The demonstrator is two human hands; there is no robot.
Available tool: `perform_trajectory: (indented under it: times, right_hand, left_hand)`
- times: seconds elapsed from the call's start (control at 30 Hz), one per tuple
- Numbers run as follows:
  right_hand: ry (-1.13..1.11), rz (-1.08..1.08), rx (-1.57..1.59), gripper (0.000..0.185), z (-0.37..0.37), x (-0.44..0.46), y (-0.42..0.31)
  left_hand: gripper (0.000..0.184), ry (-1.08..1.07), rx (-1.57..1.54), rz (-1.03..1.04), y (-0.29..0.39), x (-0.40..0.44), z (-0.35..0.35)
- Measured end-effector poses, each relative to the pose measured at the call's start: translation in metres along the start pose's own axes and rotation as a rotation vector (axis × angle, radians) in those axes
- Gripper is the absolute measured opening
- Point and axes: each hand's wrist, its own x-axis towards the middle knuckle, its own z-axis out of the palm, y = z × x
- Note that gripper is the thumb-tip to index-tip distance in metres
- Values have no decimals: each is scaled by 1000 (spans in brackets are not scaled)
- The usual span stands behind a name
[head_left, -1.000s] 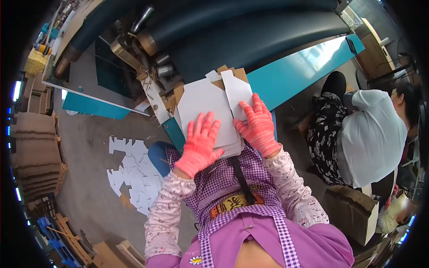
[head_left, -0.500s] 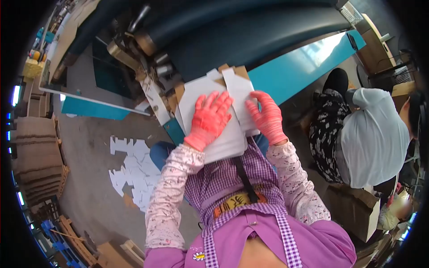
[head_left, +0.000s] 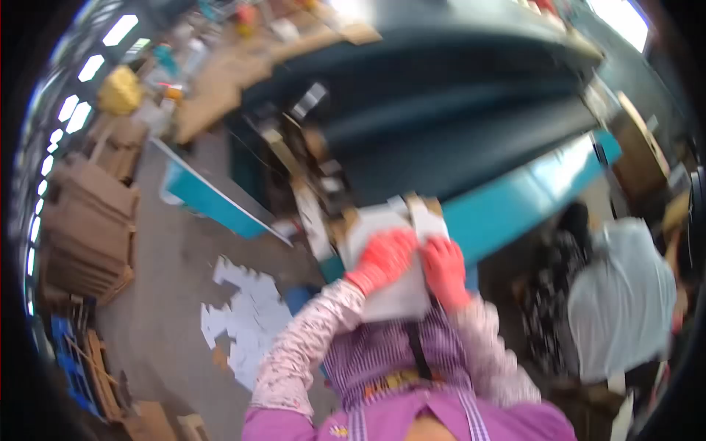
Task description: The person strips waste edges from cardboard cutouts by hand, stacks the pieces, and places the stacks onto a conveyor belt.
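Note:
A stack of flat white cardboard sheets (head_left: 393, 301) lies at my lap, with brown edges showing at its far end. My left hand (head_left: 384, 259), in a red-pink glove, is on top of the stack; motion smears its fingers, which look bent. My right hand (head_left: 445, 270), gloved alike, is at the stack's right side. Its fingers bend over a narrower white cardboard piece (head_left: 429, 220), and its thumb side faces my left hand. The undersides of both hands are hidden.
Beyond the stack is a machine with a large dark roller (head_left: 471, 125) and a teal panel (head_left: 515, 206). White cut pieces (head_left: 254, 320) lie on the floor at left. A person in a pale top (head_left: 621, 294) sits at right. Brown cardboard stacks (head_left: 88, 228) stand far left.
The view has tilted up, so everything sits lower in the picture. My left hand's fingers, spread before, now look drawn in. My right hand has come closer to my left.

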Motion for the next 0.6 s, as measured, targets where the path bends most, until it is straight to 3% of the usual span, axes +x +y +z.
perform_trajectory:
  times: [0.03, 0.1, 0.13, 0.17, 0.23, 0.27, 0.3, 0.37, 0.43, 0.5, 0.57, 0.6]
  right_hand:
    - [-5, -9, -51, 21, 13, -8, 6]
    - [-25, 57, -20, 19, 11, -1, 6]
    - [-62, 102, -14, 19, 5, 0, 1]
    - [-64, 97, -20, 18, 6, 2, 0]
    - [-71, 88, -33, 18, 4, -1, 0]
    - [-71, 79, -56, 19, 3, -1, -1]
    - [-45, 58, -67, 18, 3, 0, -1]
    - [-40, 30, -72, 17, 0, -1, -2]
    - [-58, 23, -40, 20, -3, -3, -1]
    - [-101, 36, -42, 22, -4, -2, -5]
    - [-65, 39, -44, 20, -8, -4, -13]
    - [-114, 24, -78, 20, -11, -11, -17]
  left_hand:
    - [23, 223, -393, 70, -18, -1, -6]
    - [16, 134, -256, -280, -86, 46, -71]
    - [10, 480, -616, -111, -129, 40, -115]
    - [11, 572, -1012, -238, -160, 40, -151]
    - [24, 1053, -1902, -345, -221, 40, -223]
    - [30, 1168, -1873, -513, -251, 43, -245]
    - [31, 1316, -1888, -449, -268, 49, -255]
    - [30, 1350, -1769, -568, -310, 41, -250]
    - [29, 1265, -1616, -511, -249, 8, -246]
    - [28, 1293, -1554, -535, -119, -31, -233]
    - [30, 1251, -1135, -799, -27, -72, -177]
    - [32, 1083, -903, -860, 15, -83, -143]
